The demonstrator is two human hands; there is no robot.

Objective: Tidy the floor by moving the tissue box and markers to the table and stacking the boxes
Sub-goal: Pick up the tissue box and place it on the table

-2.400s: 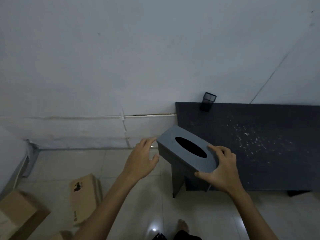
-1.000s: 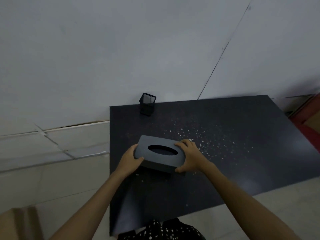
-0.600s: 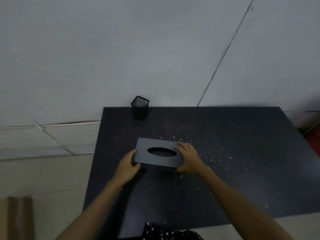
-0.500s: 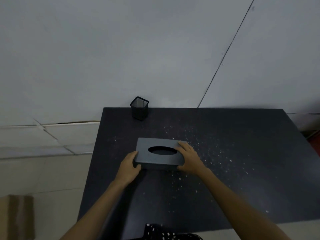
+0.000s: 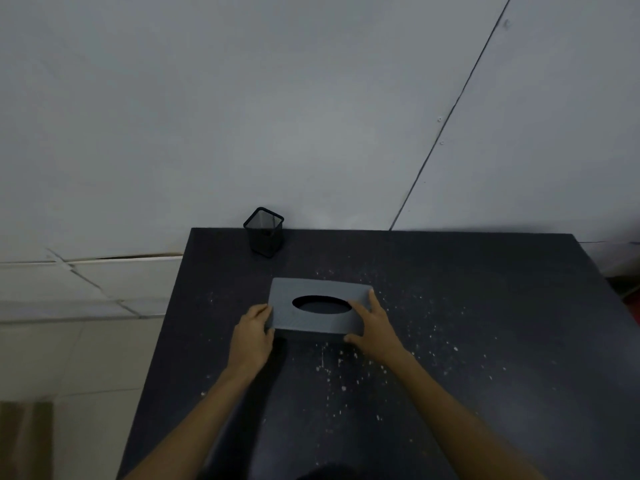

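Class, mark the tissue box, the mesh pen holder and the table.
tissue box (image 5: 287, 299): head view, top face left of the oval opening.
mesh pen holder (image 5: 265, 239): head view, front mesh wall.
table (image 5: 485, 306): head view, bare speckled top.

head cam | looks forward-down | near table (image 5: 485, 341) | wall (image 5: 277, 98) behind

Tissue box (image 5: 313, 292) on table (image 5: 485, 323), both hands

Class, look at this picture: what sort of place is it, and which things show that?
Probably a plain workroom or office: a dark table against a bare wall, a mesh pen holder, and a cardboard box on the tiled floor.
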